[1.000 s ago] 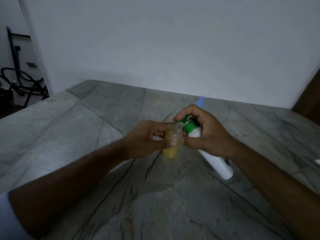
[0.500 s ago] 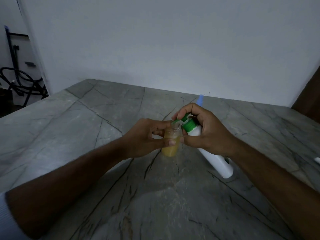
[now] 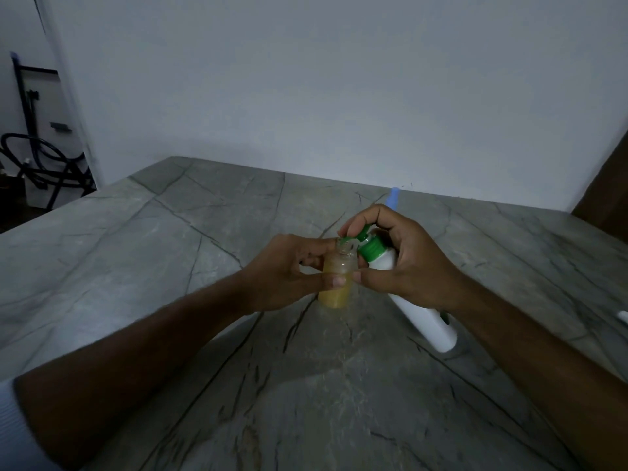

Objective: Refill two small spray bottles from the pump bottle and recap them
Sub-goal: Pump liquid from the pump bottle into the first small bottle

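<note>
1. Small spray bottle (image 3: 336,283): clear plastic, uncapped, upright over the middle of the stone table (image 3: 170,266); yellow-orange liquid fills most of its body, and the open neck at the top is empty.
2. Pump bottle (image 3: 421,317): white body with a green collar and green pump head, tilted so the nozzle reaches over the mouth of the small spray bottle; its base points down toward the table on the right. Its contents cannot be seen through the opaque wall.
3. Left hand (image 3: 289,270): closed around the small spray bottle, thumb across its front.
4. Right hand (image 3: 404,260): gripping the pump bottle near the collar, index finger bent over the pump head.
5. Pale blue object (image 3: 394,198): behind the right hand, partly hidden.
</note>
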